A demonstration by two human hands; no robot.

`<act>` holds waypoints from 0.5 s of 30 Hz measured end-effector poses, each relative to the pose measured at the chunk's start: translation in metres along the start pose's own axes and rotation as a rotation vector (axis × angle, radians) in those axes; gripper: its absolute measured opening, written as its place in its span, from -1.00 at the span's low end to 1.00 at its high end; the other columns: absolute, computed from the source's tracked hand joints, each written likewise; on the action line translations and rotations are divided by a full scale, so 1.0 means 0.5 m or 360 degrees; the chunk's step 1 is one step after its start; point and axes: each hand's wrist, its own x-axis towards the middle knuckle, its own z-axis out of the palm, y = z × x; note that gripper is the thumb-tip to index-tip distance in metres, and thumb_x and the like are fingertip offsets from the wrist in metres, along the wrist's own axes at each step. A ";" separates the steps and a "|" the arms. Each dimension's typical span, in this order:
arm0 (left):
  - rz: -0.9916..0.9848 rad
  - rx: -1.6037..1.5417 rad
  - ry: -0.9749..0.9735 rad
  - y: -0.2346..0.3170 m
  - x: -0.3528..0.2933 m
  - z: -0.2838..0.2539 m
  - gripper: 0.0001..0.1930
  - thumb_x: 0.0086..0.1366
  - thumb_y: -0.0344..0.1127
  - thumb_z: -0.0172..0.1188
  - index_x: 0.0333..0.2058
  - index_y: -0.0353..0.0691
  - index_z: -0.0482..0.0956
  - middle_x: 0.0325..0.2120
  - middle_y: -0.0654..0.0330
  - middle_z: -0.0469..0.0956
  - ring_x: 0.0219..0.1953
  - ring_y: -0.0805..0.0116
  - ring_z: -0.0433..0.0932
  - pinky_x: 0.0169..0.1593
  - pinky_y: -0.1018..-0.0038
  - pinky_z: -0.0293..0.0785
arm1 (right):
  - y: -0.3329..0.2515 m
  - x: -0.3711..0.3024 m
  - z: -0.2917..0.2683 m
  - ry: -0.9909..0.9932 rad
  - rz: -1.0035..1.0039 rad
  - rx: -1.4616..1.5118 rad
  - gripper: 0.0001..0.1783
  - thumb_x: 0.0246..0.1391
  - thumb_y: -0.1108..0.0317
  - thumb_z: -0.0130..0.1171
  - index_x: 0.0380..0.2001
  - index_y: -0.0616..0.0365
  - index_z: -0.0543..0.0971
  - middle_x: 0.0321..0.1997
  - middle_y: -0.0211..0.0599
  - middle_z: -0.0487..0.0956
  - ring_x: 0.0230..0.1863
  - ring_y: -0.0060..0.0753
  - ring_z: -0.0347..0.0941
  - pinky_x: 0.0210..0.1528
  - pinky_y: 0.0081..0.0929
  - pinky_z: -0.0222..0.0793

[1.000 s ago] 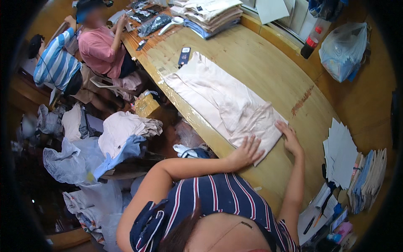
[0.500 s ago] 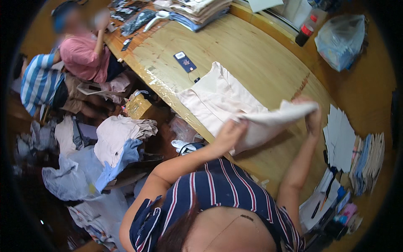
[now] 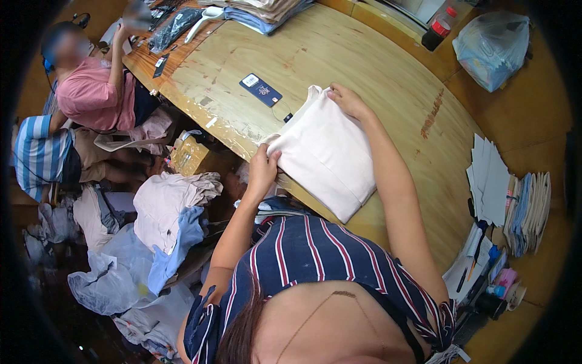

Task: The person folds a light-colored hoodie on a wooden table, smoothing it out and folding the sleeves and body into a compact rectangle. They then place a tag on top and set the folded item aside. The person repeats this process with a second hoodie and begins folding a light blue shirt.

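A pale cream garment [image 3: 327, 151] lies folded into a rough rectangle on the wooden table in front of me. My left hand [image 3: 264, 171] pinches its left corner near the table edge, thumb on top. At the far corner, my right hand [image 3: 348, 101] grips the cloth with bent fingers, the forearm running along the garment's right side. A dark blue hang tag [image 3: 260, 90] with a white label lies flat just beyond the garment, joined to it by a thin string and a small black tab [image 3: 288, 117].
Folded clothes [image 3: 267, 17], a white-handled tool [image 3: 203, 21] and dark plastic packets [image 3: 174, 30] lie at the far end. Papers [image 3: 487, 182] and a cloth stack [image 3: 527, 212] are at right. Garment piles [image 3: 173, 203] stand left, below the table; two people sit beyond.
The garment's raised right part has been folded over and now lies flat. My right hand moved from the right to the far corner; my left hand moved left to the near corner.
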 end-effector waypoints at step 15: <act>-0.0690 -0.1186 -0.0482 -0.041 0.010 -0.013 -0.65 0.10 -0.60 -0.12 -0.10 -0.41 0.10 -0.37 0.02 0.45 -0.43 0.37 0.51 -0.48 0.58 0.50 | 0.002 -0.020 -0.068 -0.0429 0.0627 0.0889 -0.77 0.02 0.33 -0.06 -0.23 0.12 0.43 -0.44 -0.46 0.49 -0.53 -0.69 0.35 -0.57 -0.70 0.27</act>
